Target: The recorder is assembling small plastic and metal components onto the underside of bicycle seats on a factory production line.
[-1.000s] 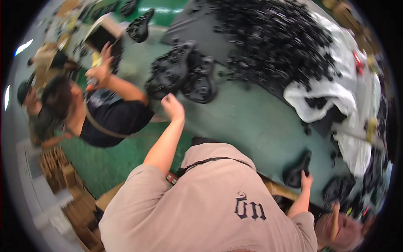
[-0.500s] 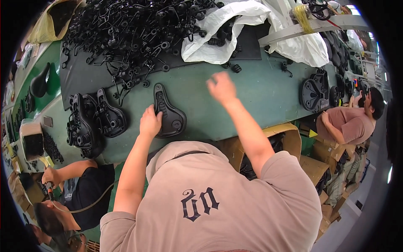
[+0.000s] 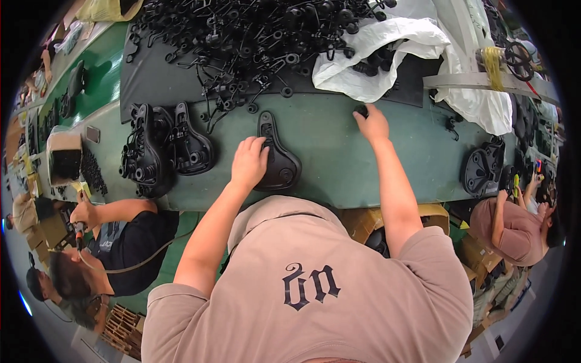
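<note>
A black bicycle saddle (image 3: 282, 166) lies underside up on the green table in front of me, its narrow nose pointing away. My left hand (image 3: 249, 162) grips its left side, with fingertips over the edge near the nose. Farther right, my right hand (image 3: 372, 126) has its thumb and fingers closed on a small black coil spring (image 3: 362, 111), mostly covered by the fingers. Just beyond that hand is a white plastic sack (image 3: 351, 81), its mouth open on black parts.
A large heap of black metal saddle frames (image 3: 242, 54) covers a dark mat at the back. Several saddles (image 3: 145, 151) stand at left, another saddle (image 3: 482, 169) at right. A co-worker with a power tool (image 3: 79, 233) is at lower left; another person (image 3: 508, 230) is at right.
My right hand has moved to the coil spring near the sack and closed on it. My left hand stays on the saddle. The whole view has shifted.
</note>
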`<state>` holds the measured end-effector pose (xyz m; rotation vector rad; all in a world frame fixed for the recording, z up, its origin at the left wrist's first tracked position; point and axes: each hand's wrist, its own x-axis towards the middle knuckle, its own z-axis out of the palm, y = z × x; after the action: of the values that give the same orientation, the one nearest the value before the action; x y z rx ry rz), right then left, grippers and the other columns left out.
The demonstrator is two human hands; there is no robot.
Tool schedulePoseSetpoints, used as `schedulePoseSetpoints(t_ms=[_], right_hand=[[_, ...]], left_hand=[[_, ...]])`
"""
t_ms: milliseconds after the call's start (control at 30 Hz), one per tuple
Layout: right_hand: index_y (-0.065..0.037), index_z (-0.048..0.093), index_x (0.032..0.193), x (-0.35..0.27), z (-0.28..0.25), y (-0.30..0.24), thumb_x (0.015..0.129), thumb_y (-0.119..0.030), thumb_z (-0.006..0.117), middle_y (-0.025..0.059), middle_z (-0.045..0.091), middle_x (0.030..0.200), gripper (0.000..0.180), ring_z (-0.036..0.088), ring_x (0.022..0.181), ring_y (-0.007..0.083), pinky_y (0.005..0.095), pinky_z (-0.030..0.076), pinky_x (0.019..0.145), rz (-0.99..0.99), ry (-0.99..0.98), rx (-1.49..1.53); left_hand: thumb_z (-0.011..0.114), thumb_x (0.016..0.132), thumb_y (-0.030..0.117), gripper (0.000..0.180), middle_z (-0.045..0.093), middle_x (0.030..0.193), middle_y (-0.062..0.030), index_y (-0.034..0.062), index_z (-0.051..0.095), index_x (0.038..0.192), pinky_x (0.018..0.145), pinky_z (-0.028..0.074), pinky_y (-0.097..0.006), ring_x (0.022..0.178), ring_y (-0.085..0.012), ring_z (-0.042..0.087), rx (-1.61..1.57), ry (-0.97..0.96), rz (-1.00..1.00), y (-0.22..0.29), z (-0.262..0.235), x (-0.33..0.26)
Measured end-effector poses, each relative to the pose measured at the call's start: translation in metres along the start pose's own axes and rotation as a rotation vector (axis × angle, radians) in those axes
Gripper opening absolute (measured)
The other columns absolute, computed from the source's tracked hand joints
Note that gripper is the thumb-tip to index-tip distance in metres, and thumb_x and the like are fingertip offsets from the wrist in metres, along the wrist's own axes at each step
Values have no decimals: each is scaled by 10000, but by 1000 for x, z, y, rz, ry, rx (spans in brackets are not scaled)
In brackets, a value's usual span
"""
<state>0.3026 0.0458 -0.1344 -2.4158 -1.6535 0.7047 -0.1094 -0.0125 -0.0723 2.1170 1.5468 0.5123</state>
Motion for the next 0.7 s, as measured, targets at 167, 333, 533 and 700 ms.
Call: schedulePoseSetpoints(t_ms=[167,333,533,700], right_hand=[[-116,712,1206,-107,-24,-127,895,-305,813,137,697,1178,378,711,1063,380,461,593,901,-502,-156,269],[-86,706,1208,-149,6,-160,872,-210,843,136,667,1185,384,687,1083,355,429,580,935,-617,-236,609],[-48,701,1217,-170,10,-154,864,-236,849,150,653,1219,426,673,1110,373,446,567,963,-660,-372,556],[-105,696,1052,-192,27,-173,780,-372,893,108,594,1034,429,603,999,308,455,505,820,-891,-211,-212]], left_hand=[[607,1115,327,417,734,1084,-122,-12,646,1353,840,598,-384,923,-254,731,-796,-290,-541,25,2,15],[593,1121,235,359,703,1212,-92,-5,619,1387,863,613,-344,999,-183,704,-1237,-363,-613,17,-21,5],[826,812,89,463,651,1170,-159,37,665,1243,941,571,-412,1089,-361,656,-244,-150,114,2,-62,-45],[758,835,164,268,638,1099,-97,82,681,1079,961,544,-421,1090,-313,626,38,-306,280,-22,-26,-82]])
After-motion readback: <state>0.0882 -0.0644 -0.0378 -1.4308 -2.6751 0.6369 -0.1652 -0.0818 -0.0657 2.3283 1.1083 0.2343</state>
